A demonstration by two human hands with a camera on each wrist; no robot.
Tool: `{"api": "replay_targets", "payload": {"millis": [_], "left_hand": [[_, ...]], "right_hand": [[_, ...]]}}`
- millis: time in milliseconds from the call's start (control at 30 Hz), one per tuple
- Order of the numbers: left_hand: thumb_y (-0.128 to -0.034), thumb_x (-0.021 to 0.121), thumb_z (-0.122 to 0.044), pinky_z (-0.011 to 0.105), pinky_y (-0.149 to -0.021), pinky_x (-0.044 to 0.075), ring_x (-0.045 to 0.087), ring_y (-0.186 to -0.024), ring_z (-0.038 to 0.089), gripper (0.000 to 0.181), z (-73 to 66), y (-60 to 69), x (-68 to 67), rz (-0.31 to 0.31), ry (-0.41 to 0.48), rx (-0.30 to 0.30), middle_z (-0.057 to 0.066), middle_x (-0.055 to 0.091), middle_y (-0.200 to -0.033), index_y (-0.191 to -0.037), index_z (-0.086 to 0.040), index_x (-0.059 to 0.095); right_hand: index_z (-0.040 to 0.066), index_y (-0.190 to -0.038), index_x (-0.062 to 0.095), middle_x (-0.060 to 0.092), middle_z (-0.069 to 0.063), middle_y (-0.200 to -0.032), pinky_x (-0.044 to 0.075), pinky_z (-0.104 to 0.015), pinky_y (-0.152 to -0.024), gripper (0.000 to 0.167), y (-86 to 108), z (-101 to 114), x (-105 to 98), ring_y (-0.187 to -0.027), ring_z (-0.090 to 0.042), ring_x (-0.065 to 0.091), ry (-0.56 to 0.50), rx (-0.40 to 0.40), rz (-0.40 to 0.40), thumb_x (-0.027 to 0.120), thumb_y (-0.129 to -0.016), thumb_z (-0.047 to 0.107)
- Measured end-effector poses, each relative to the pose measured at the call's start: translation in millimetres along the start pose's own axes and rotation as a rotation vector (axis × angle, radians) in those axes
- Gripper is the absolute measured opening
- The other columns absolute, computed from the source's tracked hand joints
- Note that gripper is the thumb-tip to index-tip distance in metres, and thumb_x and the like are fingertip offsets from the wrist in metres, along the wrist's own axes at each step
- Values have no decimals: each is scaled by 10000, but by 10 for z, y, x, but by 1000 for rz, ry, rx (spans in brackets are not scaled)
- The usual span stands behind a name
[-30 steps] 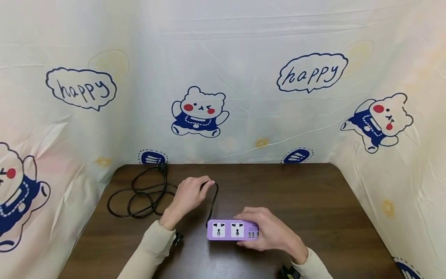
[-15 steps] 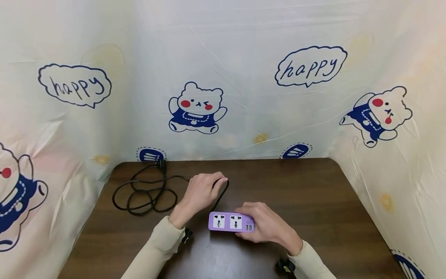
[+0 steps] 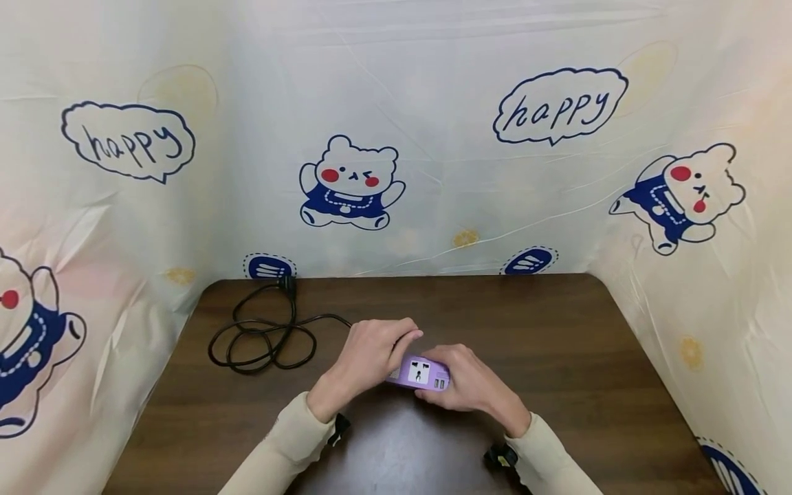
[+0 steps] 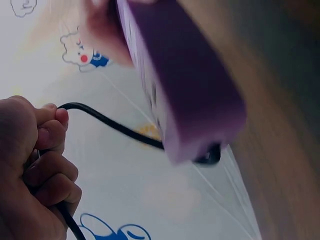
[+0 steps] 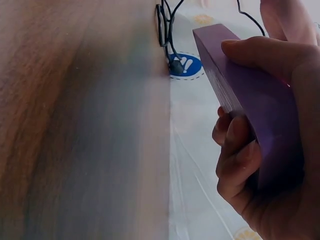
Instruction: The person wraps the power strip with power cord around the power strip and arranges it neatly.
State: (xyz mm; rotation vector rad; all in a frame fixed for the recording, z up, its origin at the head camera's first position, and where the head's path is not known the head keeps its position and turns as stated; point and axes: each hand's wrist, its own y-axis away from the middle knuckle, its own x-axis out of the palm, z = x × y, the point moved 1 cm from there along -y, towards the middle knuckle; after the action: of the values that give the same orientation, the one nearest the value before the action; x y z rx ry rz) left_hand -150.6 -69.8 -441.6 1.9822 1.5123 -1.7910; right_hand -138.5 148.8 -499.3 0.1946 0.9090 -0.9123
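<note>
My right hand (image 3: 473, 380) grips a purple power strip (image 3: 421, 372) by its right end, thumb on one long side and fingers round the other. Its white sockets and USB ports face up in the head view. In the left wrist view, my left hand (image 4: 37, 165) has its fingers curled round the black power cord (image 4: 107, 122) close to where it enters the strip's end. From the head, that hand covers the strip's left end. The right wrist view shows the strip's plain purple side (image 5: 260, 105) between thumb and fingers, raised off the table.
The remaining cord lies in loose loops (image 3: 266, 337) at the table's back left, its black plug (image 3: 287, 285) by the back edge. Dark wood forms the tabletop (image 3: 538, 323). A printed pale curtain (image 3: 445, 137) hangs behind and at both sides.
The left hand, holding the cord, has moved right and down until it covers the strip's left end. The right hand has moved the strip slightly up in the view and turned it a little.
</note>
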Motion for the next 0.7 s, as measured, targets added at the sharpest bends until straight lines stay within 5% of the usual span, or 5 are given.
{"api": "replay_targets", "payload": {"millis": [267,700], "left_hand": [[-1071,660,-251,172,-506,337,440,-560,-15,181,-177,171,4,-55,38,41,-137,611,-712,-902,-196,694],[-1113,584,-247,102,-545,186,257,-592,-52,328,-337,426,-42,-184,99,108,-134,362,-651,-795,-226,505]], "right_hand": [[239,-1163,761,744,121,-952,549,-240,-656,402,-31,-48,-60,-760,-33,645,-93,73,-82,932,-816,349],[234,-1155,790,767,90,-975,541,-276,-605,396,30,-1,-254,-733,-78,648,-222,130,-150,946,-803,327]]}}
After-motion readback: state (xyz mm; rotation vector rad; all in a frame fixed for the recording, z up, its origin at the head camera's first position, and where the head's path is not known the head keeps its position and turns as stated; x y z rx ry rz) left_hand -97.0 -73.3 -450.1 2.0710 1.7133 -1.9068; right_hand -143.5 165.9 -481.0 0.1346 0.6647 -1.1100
